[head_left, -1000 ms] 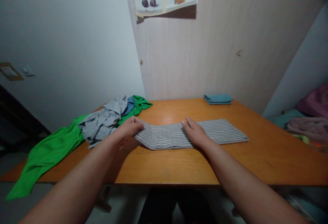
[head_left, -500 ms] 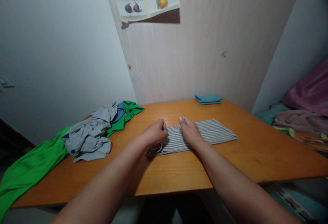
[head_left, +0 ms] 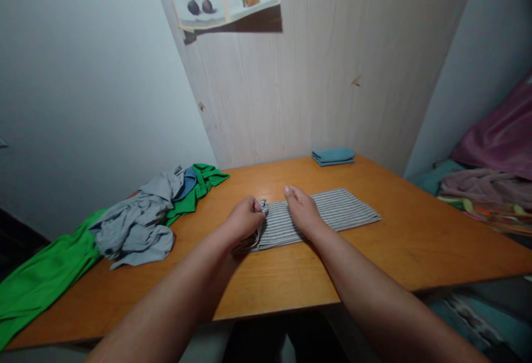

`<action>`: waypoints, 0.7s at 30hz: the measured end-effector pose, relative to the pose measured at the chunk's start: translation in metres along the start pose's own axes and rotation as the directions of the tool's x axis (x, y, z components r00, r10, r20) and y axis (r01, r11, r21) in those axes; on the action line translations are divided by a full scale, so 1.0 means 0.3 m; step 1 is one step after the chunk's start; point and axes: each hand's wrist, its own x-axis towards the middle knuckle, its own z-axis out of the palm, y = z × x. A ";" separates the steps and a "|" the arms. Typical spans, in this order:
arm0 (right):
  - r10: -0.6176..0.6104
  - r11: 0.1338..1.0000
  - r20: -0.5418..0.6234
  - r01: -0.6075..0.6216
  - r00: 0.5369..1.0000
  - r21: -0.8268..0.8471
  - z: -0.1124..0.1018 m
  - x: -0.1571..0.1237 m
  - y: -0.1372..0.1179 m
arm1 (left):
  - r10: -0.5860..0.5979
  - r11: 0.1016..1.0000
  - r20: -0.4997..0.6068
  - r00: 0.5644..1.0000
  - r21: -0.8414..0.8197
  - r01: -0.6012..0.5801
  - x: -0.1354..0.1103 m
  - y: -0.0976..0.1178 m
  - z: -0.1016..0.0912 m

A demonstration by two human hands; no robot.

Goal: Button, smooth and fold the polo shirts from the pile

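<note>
A grey-and-white striped cloth (head_left: 332, 210) lies folded in a long strip on the wooden table (head_left: 415, 252). My left hand (head_left: 243, 220) is closed on its left end, which is lifted and doubled over toward the right. My right hand (head_left: 301, 211) lies flat on the middle of the strip, fingers together and stretched out, pressing it down. The two hands are close to each other.
A pile of crumpled clothes sits at the table's left: a grey garment (head_left: 133, 227), a blue piece (head_left: 187, 181) and a green garment (head_left: 41, 277) hanging over the edge. A folded teal cloth (head_left: 333, 156) rests by the wooden wall. Bedding (head_left: 486, 185) is heaped at right.
My left hand has carried the striped cloth's left end to the right, up to my right hand. The strip is shorter. The view has shifted right.
</note>
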 end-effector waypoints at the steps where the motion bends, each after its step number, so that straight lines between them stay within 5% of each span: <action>1: 0.002 1.000 0.000 -0.002 1.000 0.000 0.000 -0.001 -0.001 | -0.003 1.000 -0.008 1.000 -0.019 0.003 -0.001 0.005 -0.003; 8: 0.015 1.000 -0.009 -0.015 1.000 -0.008 -0.005 -0.006 -0.009 | 0.008 0.992 0.017 1.000 -0.124 -0.006 -0.008 0.015 0.022; 12: -0.018 0.999 -0.032 0.019 0.999 0.036 -0.006 -0.002 0.001 | 0.051 0.982 -0.095 0.994 -0.174 -0.068 0.013 -0.016 -0.010; 15: -0.045 0.997 -0.044 0.048 0.998 0.067 -0.005 0.001 0.006 | 0.151 0.987 -0.165 0.975 -0.029 -0.157 0.015 -0.051 -0.035; 21: -0.048 0.994 -0.027 0.051 0.998 0.101 -0.005 -0.001 -0.004 | 0.415 0.888 0.039 0.909 0.199 -0.414 -0.023 -0.094 0.035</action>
